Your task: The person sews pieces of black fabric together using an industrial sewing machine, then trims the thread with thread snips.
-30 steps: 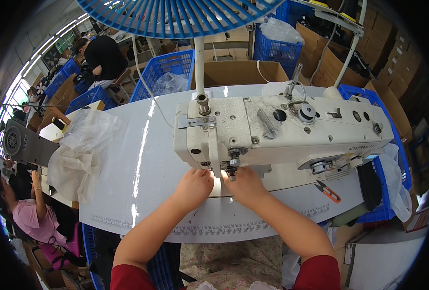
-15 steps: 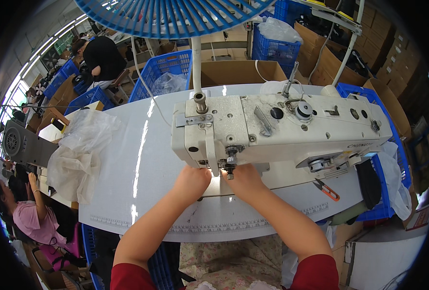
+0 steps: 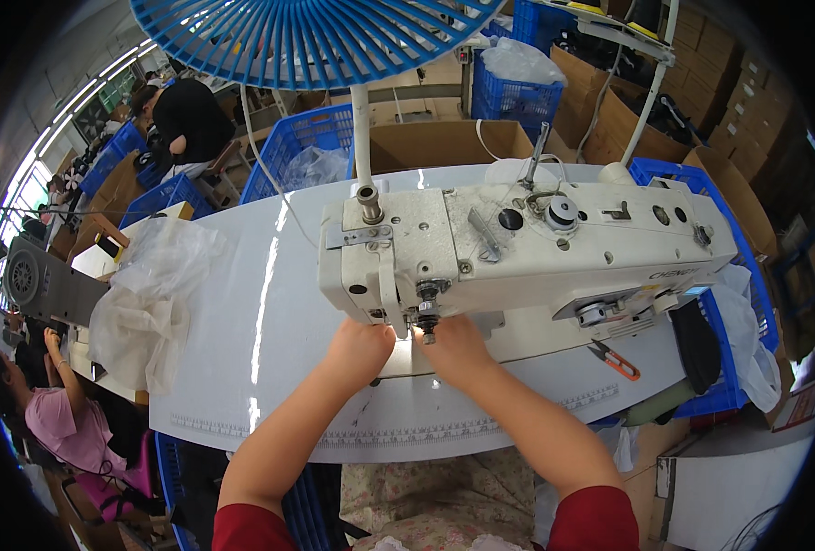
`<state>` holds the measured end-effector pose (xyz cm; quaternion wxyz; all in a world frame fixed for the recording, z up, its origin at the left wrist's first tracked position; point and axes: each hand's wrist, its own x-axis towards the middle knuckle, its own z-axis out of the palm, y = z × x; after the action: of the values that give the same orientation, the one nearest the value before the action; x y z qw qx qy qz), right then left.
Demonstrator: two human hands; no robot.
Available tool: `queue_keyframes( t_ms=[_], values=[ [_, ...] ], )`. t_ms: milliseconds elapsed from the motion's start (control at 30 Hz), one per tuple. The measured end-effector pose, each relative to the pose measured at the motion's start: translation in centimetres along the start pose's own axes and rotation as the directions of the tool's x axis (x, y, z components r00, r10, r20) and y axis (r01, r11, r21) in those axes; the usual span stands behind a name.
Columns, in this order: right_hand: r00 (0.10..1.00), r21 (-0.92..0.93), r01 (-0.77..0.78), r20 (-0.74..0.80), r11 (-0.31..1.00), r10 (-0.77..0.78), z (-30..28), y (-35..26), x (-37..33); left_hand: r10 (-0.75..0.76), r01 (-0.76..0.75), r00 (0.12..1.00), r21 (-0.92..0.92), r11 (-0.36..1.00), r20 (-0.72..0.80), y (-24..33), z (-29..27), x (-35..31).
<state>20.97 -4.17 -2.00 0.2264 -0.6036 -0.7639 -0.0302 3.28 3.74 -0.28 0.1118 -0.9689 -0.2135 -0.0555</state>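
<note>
A white industrial sewing machine stands on a pale table with a printed ruler along its front edge. Both of my hands are at its needle end, one on each side of the lit needle area. My left hand is partly under the machine head, its fingers curled and mostly hidden. Just right of the needle, my right hand reaches under the arm, with its fingertips out of sight. Whatever lies between the fingers is hidden by the machine head. Orange-handled thread snips lie on the table right of my right hand.
A blue fan guard hangs over the far side. Crumpled clear plastic covers the left end. Blue crates and cardboard boxes stand behind the table. A dark cloth piece rests at the right edge. Two people sit working at left.
The whole view has shifted slightly, with the machine lower and a little further left. My hands stay beside the needle with hardly any movement of their own.
</note>
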Motion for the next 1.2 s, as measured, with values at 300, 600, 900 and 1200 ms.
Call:
queue_keyframes(
  t_ms=[300, 600, 900, 1200],
  values=[
    [1.0, -0.071, -0.016, 0.0, 0.997, 0.016, 0.5, -0.5, -0.3, -0.07, 0.069, 0.997, -0.094, 0.993, -0.009, 0.0, 0.4, -0.3],
    [0.998, -0.059, 0.034, -0.056, 0.998, -0.038, 1.2, 0.0, -0.7, -0.106, 0.108, 0.994, -0.094, 0.99, 0.019, 0.2, 0.2, -0.2],
    [0.997, -0.175, 0.074, 0.028, 0.982, -0.07, 0.7, -0.3, -0.7, -0.074, 0.066, 0.996, -0.13, 0.989, -0.053, -0.6, 0.3, -0.2],
    [0.993, -0.052, 0.007, -0.121, 0.999, -0.014, -0.7, -0.4, -3.7, -0.053, 0.042, 0.996, 0.138, 0.99, 0.078, -0.8, 1.8, -0.1]
  ],
)
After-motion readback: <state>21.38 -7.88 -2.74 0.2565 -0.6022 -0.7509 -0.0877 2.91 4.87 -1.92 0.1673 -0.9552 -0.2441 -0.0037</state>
